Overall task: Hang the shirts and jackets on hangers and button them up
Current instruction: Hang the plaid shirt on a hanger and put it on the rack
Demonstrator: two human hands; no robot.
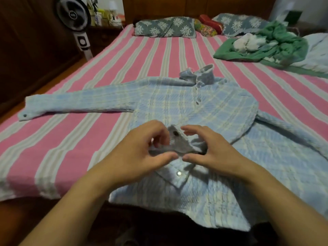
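A wide bed (124, 55) with a pink and grey striped cover fills the room, patterned pillows (165, 27) at its head and a heap of green clothes (266, 45) near its far right side. Spread flat across the near half lies a pale blue checked shirt (204, 107), collar away, one sleeve stretched left, hem over the bed edge. The left hand (142, 150) pinches the lifted front placket with curled fingers; the right hand (213, 150) grips the fold beside it. A silver snap button (178, 173) sits just below.
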